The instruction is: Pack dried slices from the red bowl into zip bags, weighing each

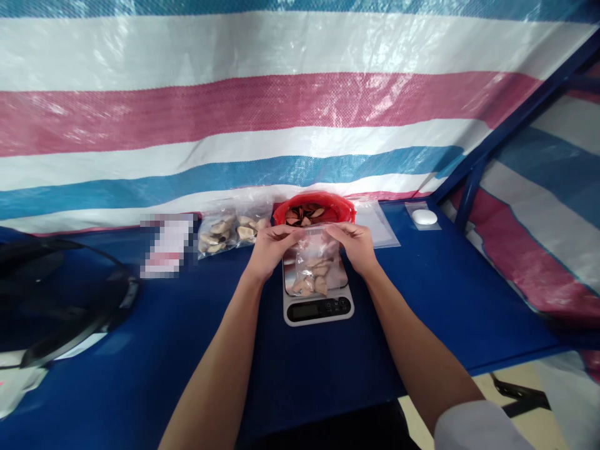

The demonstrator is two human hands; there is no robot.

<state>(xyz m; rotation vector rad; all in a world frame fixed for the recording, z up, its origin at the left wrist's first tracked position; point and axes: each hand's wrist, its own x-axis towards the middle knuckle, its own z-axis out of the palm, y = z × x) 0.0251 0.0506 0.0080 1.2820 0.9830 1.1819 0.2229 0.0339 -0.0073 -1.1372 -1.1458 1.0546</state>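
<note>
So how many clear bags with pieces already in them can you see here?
3: one bag held by both hands on the scale, two filled bags lying left of the red bowl. More may be hidden.

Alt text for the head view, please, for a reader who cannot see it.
Both hands, left hand and right hand, grip the top of a clear bag of pale pieces standing on a scale on a blue table. A red bowl sits behind it, filled bags to its left.
</note>
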